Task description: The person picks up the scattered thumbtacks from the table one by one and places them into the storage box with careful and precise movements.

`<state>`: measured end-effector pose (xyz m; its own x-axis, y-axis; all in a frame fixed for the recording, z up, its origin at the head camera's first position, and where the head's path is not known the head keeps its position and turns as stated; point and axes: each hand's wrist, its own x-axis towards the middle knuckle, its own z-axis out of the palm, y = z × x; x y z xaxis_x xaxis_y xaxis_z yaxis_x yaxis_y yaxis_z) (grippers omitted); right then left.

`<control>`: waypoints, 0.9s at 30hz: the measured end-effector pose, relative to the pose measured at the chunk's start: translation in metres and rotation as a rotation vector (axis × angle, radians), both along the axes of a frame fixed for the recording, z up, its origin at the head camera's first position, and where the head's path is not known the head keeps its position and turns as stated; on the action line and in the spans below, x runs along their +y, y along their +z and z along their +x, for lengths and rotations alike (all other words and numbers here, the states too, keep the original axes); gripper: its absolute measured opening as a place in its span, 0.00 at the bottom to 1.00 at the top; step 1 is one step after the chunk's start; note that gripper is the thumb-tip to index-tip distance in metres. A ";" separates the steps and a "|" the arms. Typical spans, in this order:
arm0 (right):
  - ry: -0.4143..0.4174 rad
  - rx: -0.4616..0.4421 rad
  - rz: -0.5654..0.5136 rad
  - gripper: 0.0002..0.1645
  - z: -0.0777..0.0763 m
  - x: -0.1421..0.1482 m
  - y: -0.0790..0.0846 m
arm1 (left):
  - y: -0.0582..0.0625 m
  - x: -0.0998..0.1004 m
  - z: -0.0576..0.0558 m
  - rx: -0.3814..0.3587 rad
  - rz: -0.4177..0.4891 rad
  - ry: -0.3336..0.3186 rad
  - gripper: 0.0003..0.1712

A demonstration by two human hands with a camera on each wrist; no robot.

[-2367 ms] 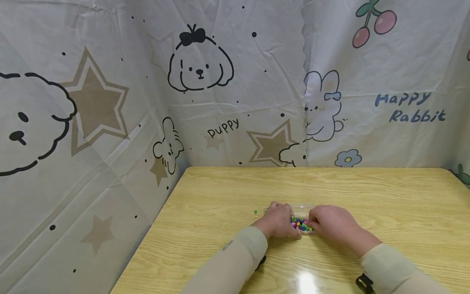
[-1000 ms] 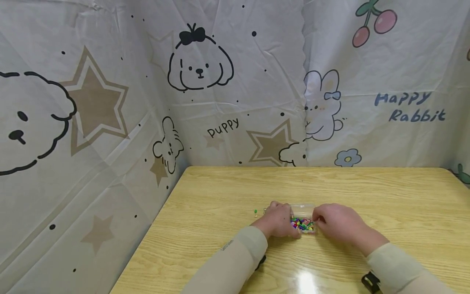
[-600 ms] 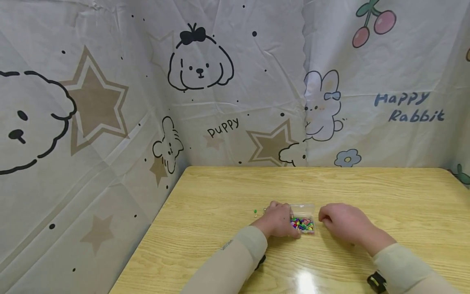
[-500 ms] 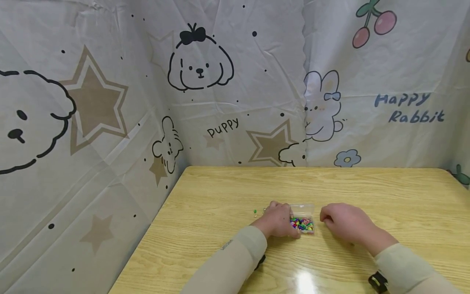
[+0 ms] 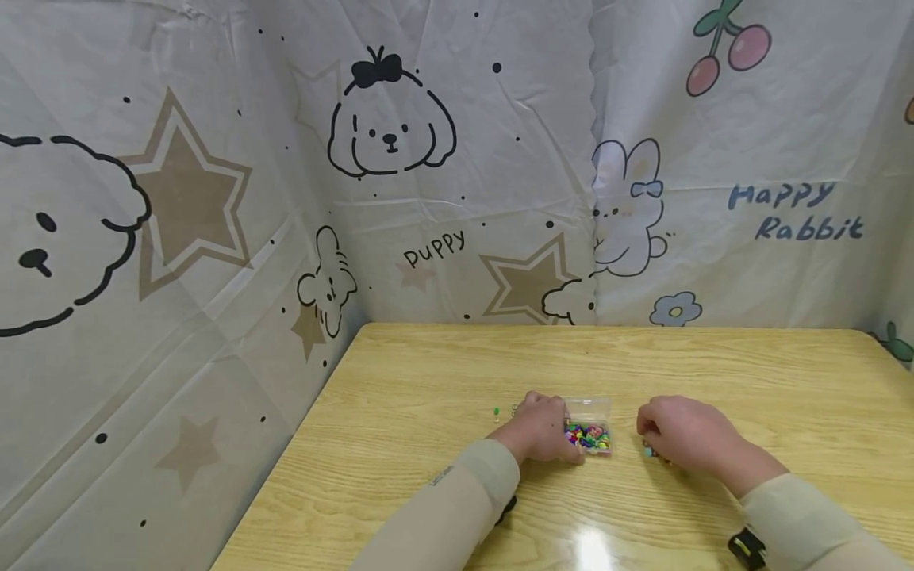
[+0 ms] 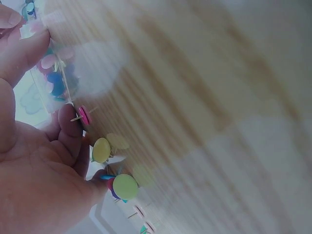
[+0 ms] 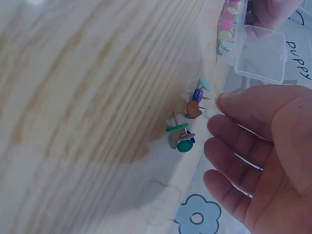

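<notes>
Steadying the clear box (image 7: 261,54) in the left grip (image 5: 539,428), hovering a relaxed, empty right grip (image 5: 689,432) beside loose tacks (image 7: 193,109), probably best pinching by the flat heads (image 7: 185,146) lol.

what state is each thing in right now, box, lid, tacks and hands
Clear box: open
Lid: swung open
Tacks in the box: heaped, mixed colours
Left loose tacks: scattered outside the box
Right loose tacks: clustered outside the box
Left hand: gripping the box
Right hand: fingers loosely bent, nothing visibly held
</notes>
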<state>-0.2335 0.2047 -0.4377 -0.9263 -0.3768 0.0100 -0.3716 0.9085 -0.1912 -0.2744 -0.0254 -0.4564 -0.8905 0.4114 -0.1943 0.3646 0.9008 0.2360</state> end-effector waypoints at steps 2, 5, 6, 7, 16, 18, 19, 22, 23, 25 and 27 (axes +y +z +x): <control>-0.004 -0.002 0.004 0.04 0.000 0.000 -0.001 | 0.000 0.001 0.000 -0.002 -0.001 0.003 0.31; -0.009 -0.006 0.005 0.06 0.001 0.000 -0.002 | 0.000 0.001 0.000 -0.005 -0.004 0.007 0.31; -0.012 -0.006 0.008 0.07 0.001 -0.001 -0.002 | 0.000 0.001 0.000 -0.006 -0.004 0.007 0.31; -0.013 -0.005 0.012 0.07 0.001 -0.001 -0.003 | 0.000 0.001 0.000 -0.005 -0.006 0.006 0.32; -0.027 0.006 0.028 0.13 0.001 -0.002 -0.006 | -0.001 0.002 0.001 0.000 -0.021 0.008 0.33; -0.027 0.011 0.033 0.14 0.000 -0.003 -0.007 | 0.000 0.002 0.001 0.002 -0.021 0.007 0.33; -0.027 0.013 0.036 0.14 0.000 -0.003 -0.007 | 0.000 0.002 0.001 0.004 -0.022 0.007 0.33; -0.023 0.022 0.040 0.15 0.000 -0.003 -0.007 | 0.000 0.002 0.001 0.003 -0.020 0.008 0.32; -0.022 0.026 0.041 0.15 0.000 -0.003 -0.008 | 0.000 0.002 0.001 0.003 -0.019 0.008 0.32; -0.020 0.033 0.041 0.15 0.001 -0.003 -0.008 | 0.000 0.002 0.001 0.002 -0.017 0.008 0.32; -0.018 0.039 0.043 0.15 0.001 -0.003 -0.008 | 0.000 0.002 0.001 0.001 -0.016 0.009 0.32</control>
